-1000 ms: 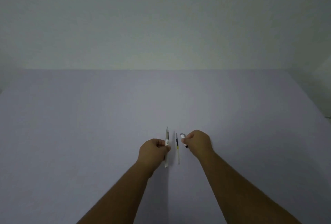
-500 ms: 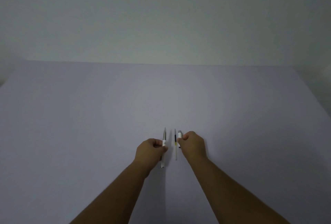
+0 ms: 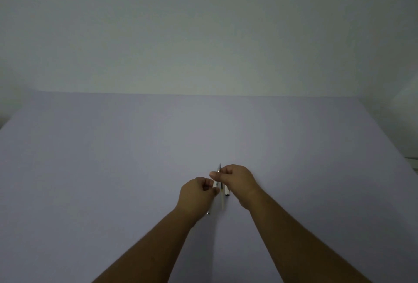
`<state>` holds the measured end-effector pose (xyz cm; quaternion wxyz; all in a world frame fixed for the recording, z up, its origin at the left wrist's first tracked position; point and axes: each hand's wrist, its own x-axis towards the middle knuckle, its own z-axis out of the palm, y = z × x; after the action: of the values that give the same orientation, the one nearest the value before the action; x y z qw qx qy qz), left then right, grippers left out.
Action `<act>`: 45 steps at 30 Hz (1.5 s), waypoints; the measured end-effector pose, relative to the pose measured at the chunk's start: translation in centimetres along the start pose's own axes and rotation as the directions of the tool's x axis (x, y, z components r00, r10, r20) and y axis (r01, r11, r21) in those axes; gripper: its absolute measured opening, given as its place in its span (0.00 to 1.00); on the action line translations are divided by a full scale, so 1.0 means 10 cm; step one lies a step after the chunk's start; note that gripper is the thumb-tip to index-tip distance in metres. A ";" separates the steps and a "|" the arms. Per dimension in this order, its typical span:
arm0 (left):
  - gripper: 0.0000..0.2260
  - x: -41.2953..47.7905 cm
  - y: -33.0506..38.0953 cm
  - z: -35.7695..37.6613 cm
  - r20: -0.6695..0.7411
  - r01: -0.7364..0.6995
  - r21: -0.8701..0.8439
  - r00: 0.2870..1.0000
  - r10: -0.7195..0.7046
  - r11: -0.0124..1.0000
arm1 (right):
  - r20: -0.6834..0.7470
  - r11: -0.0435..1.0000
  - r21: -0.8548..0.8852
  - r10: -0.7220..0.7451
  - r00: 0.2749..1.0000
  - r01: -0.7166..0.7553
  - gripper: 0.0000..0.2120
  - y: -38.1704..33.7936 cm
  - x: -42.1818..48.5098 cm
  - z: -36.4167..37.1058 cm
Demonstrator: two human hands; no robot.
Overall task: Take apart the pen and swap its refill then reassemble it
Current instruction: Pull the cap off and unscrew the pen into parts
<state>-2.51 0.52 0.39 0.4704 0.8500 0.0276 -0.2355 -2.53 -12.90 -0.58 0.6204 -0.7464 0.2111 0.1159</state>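
Note:
A slim white pen with a grey front section runs between my two hands, its tip pointing away from me. My left hand grips the white barrel, and the pen's back end sticks out below that fist. My right hand pinches the grey front section with thumb and forefinger. A thin loose refill with a yellowish band lies on the table just right of the pen. A small white piece shows under my right hand; whether the hand holds it I cannot tell.
The work happens on a wide pale lilac table whose far edge meets a plain pale wall. The table's right edge slants down toward me.
My right hand has moved left across the loose refill and taken hold of the pen's grey front section. The left hand keeps its grip on the barrel, and both hands now meet at the pen.

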 end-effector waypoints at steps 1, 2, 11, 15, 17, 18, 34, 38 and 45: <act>0.03 -0.02 0.02 -0.02 0.026 0.002 -0.034 1.000 -0.001 0.999 | 0.024 1.000 0.029 -0.006 1.000 0.005 0.17 -0.03 -0.01 -0.02; 0.04 -0.04 0.04 -0.05 0.063 0.007 -0.095 0.998 -0.001 0.995 | 0.054 0.998 0.066 -0.018 0.998 0.014 0.16 -0.05 -0.01 -0.04; 0.07 -0.14 0.08 -0.25 0.179 0.036 -0.346 0.983 0.028 0.938 | 0.170 0.986 0.167 -0.040 0.985 0.011 0.06 -0.19 -0.10 -0.10; 0.06 -0.15 0.11 -0.24 0.126 0.023 -0.334 0.992 0.020 0.942 | 0.166 0.982 0.186 -0.059 0.984 0.028 0.03 -0.23 -0.09 -0.12; 0.06 -0.16 0.13 -0.23 0.096 0.007 -0.310 0.995 0.024 0.951 | 0.210 0.982 0.188 -0.070 0.975 0.029 0.04 -0.25 -0.10 -0.16; 0.06 -0.16 0.14 -0.22 0.083 0.000 -0.298 0.996 0.026 0.955 | 0.211 0.987 0.160 -0.059 0.976 0.025 0.03 -0.26 -0.10 -0.16; 0.06 -0.24 0.30 0.09 0.010 0.005 -0.170 1.000 -0.003 0.985 | 0.205 0.996 0.080 -0.060 0.977 0.044 0.02 -0.29 -0.10 -0.40; 0.05 -0.27 0.35 0.15 -0.026 0.013 -0.160 1.000 -0.018 0.987 | 0.202 0.996 0.076 -0.055 0.978 0.040 0.06 -0.29 -0.14 -0.46; 0.06 -0.36 0.39 0.23 -0.063 0.020 -0.162 0.998 -0.030 0.987 | 0.260 0.994 0.080 -0.093 0.961 0.075 0.05 -0.31 -0.15 -0.56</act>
<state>-5.53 -2.86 3.93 0.5336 0.8159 0.0725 -0.2106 -2.96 -17.68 3.95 0.6730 -0.7105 0.0988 0.1804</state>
